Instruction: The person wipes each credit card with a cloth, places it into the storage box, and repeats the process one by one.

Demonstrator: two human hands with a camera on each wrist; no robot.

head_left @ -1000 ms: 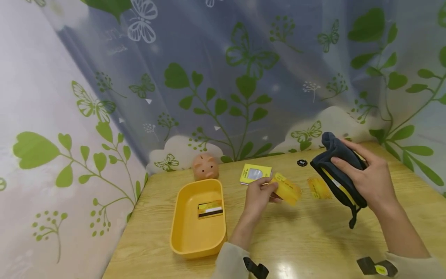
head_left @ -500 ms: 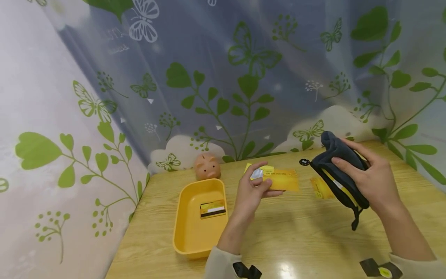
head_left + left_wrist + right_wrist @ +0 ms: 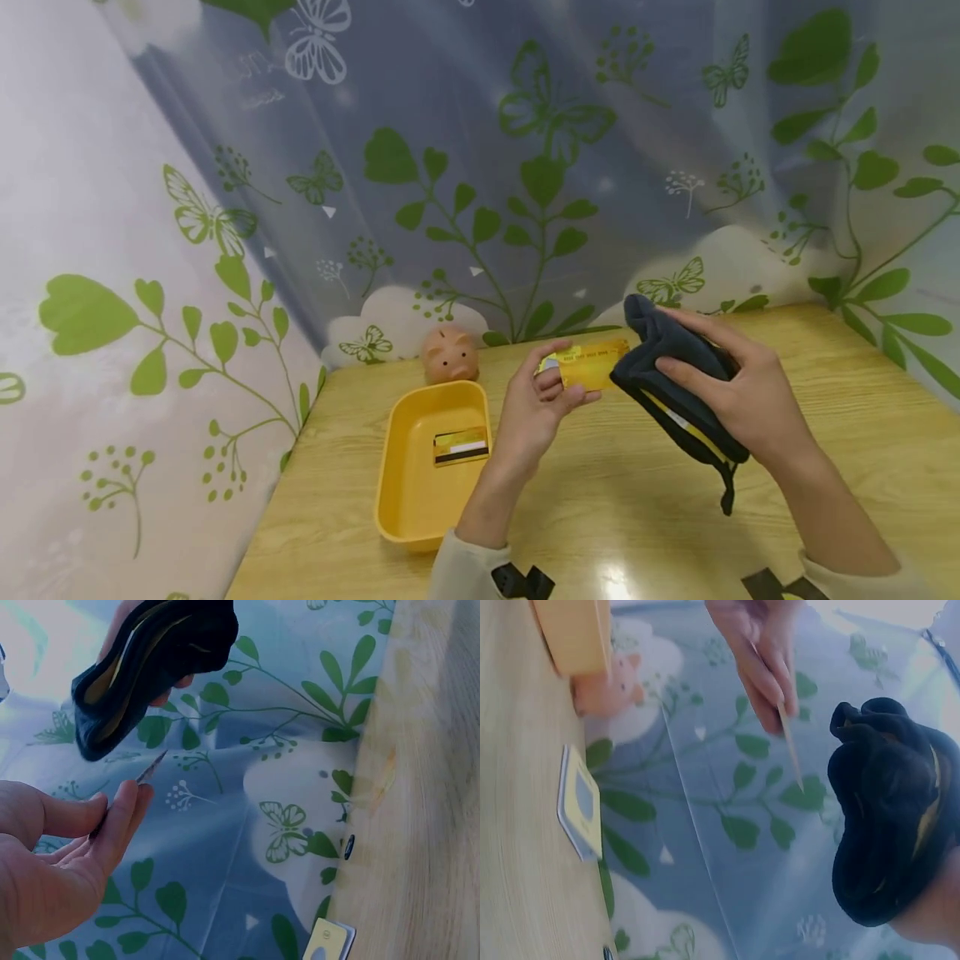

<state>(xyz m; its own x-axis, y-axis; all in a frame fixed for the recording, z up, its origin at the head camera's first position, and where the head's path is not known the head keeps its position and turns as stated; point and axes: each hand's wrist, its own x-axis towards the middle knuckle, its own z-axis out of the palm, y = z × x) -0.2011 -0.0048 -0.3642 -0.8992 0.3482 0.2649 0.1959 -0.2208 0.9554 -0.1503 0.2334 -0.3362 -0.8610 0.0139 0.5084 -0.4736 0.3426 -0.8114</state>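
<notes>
In the head view my left hand pinches a yellow card between thumb and fingers. My right hand grips a dark blue zip pouch, its yellow-edged opening facing down and left. The card's right edge lies close to the pouch's left corner. Both wrist views show a gap between the card and the pouch. Whether anything is inside the pouch cannot be told. A second yellow card lies flat on the table, hidden behind the pouch in the head view.
A yellow tray stands at the left, with a striped card in it. Behind it sits a piggy bank. A yellow booklet-like item and a small black disc lie near the table's back edge, before a printed curtain.
My right hand has brought the pouch left toward the card. The card, tilted a second ago, is now held nearly level, and my left hand has risen slightly.
</notes>
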